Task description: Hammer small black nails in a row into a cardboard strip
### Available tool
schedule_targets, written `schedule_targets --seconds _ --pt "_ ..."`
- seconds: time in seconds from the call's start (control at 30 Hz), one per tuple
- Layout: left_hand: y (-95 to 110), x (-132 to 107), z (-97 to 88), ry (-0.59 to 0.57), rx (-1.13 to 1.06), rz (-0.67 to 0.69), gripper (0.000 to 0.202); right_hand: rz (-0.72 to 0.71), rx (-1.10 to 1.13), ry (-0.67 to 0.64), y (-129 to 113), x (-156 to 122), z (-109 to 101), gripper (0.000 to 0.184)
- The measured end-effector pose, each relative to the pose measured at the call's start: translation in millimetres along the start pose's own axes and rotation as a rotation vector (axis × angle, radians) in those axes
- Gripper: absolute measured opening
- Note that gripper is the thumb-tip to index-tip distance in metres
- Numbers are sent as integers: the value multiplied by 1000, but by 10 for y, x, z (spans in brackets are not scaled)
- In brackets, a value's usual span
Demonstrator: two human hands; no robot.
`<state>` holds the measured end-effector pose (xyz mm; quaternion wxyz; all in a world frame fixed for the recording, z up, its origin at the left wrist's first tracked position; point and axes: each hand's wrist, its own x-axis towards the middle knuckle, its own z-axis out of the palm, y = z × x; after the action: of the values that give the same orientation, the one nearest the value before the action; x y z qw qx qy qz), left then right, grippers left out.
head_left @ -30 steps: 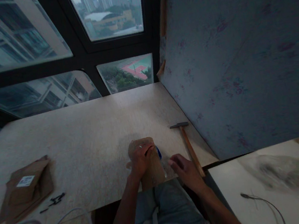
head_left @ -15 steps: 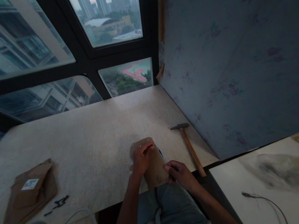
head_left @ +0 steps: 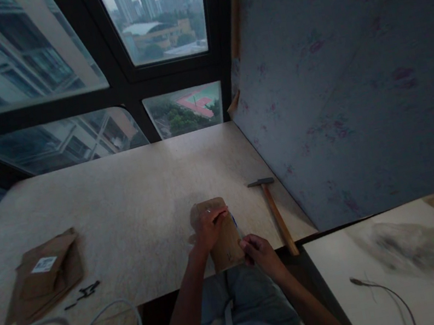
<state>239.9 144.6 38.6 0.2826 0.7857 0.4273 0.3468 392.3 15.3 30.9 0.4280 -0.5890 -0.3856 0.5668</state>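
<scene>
A small brown kraft-paper packet [head_left: 226, 247] lies at the front edge of the pale worktop, close to my body. My left hand [head_left: 208, 229] is on its upper part, fingers closed together and pointing right. With thumb and fingertips my right hand [head_left: 255, 247] pinches at the packet's lower right edge. Between the two hands, a narrow blue and whitish thing [head_left: 234, 221] shows along that edge; its kind is unclear. A hammer [head_left: 276, 213] with a wooden handle lies to the right, apart from both hands.
Far left on the worktop [head_left: 123, 200] lie several flat brown envelopes [head_left: 53, 276], one with a white label, near small black pieces [head_left: 88, 290]. A white cable [head_left: 100, 311] loops in front. Floral board [head_left: 337, 109] borders the right; beyond, a white table [head_left: 336, 253] holds plastic bags and a cable.
The view has shifted slightly. My left hand has moved a little down and to the right with the packet; my right hand keeps nearly the same place and pinch.
</scene>
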Motion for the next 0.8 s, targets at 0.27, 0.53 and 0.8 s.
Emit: schedule_targets --seconds 0.27,0.53,0.8 --pt "-7 -27 16 43 -8 8 29 -14 -24 -11 1 -19 -32 43" --pt "-33 -24 44 41 -22 -13 28 -21 -52 -34 -29 -28 -44 40" --pt "-63 -41 49 11 -1 1 29 -23 -90 -22 -44 -39 -54 41"
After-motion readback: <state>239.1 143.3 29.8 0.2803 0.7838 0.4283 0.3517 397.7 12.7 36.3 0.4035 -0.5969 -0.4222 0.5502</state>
